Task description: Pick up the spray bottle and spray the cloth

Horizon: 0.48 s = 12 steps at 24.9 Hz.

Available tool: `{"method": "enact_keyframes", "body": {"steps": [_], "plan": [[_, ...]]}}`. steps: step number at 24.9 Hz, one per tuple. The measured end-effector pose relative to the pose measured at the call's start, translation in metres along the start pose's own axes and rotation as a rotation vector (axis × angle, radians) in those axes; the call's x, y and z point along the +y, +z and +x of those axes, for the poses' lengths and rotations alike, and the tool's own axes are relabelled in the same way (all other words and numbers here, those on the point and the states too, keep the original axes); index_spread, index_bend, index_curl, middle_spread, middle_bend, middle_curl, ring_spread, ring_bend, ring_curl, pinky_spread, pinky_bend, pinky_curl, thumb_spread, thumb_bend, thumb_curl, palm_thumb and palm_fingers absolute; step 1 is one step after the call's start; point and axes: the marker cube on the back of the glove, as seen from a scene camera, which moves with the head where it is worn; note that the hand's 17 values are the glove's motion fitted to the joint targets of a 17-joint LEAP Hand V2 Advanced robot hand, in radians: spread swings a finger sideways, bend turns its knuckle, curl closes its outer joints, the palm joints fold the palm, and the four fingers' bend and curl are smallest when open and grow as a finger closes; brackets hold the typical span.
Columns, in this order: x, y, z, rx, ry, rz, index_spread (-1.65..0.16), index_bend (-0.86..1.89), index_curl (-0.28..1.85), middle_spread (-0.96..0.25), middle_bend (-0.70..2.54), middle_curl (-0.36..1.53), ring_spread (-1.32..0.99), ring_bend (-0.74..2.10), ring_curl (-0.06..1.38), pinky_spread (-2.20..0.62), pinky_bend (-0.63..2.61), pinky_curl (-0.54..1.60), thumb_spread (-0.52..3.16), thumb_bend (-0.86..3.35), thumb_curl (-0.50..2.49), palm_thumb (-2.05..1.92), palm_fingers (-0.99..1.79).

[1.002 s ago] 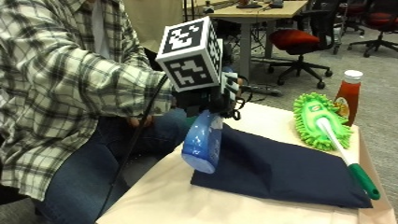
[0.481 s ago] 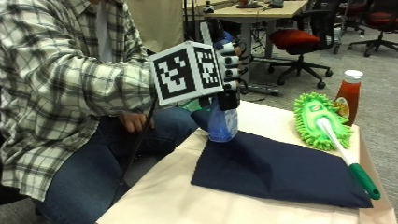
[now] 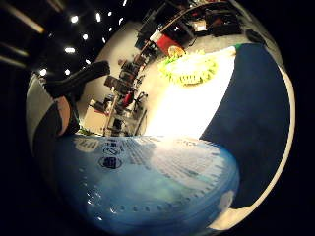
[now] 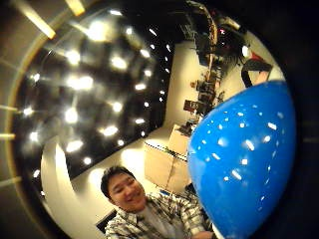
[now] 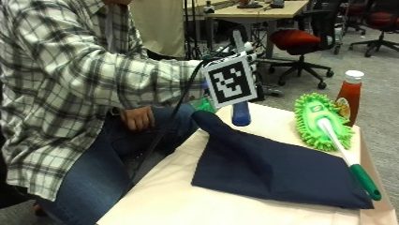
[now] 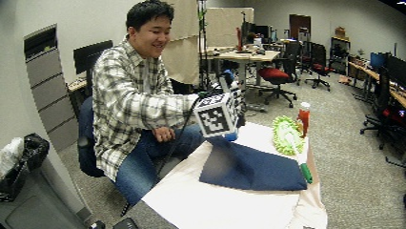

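We see the right hand (image 5: 249, 70) raised above the far left of the tabletop (image 5: 168, 192), mostly hidden behind the marker cube; a few gloved fingers show at the cube's right edge. The bottle (image 5: 241, 114) hangs below the cube, its blue body clear of the tabletop, over the cloth's far corner. In both palm views the blue body fills much of the field, so it sits close against the palm. We judge that the hand grips the bottle, since nothing else supports it, though the fingers around it are hidden. We cannot see the nozzle.

The cloth (image 5: 274, 168) is dark blue and lies on the tabletop; its far left corner rises in a peak just below the bottle. We cannot tell whether they touch.

Right of the cloth lies a green duster (image 5: 321, 119), its handle running toward the near right. A red sauce bottle (image 5: 350, 96) stands behind the duster. The bare left hand (image 5: 137, 117) rests on the person's lap.
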Motion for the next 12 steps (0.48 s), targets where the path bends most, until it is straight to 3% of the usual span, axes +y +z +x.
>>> {"method": "enact_keyframes", "body": {"steps": [12], "plan": [[-0.005, 0.090, 0.044, -0.135, 0.028, -0.111, -0.27, 0.34, 0.67, -0.13, 0.61, 0.55, -0.18, 0.58, 0.50, -0.15, 0.32, 0.47, -0.16, -0.03, 0.73, 1.14, 1.27]]}}
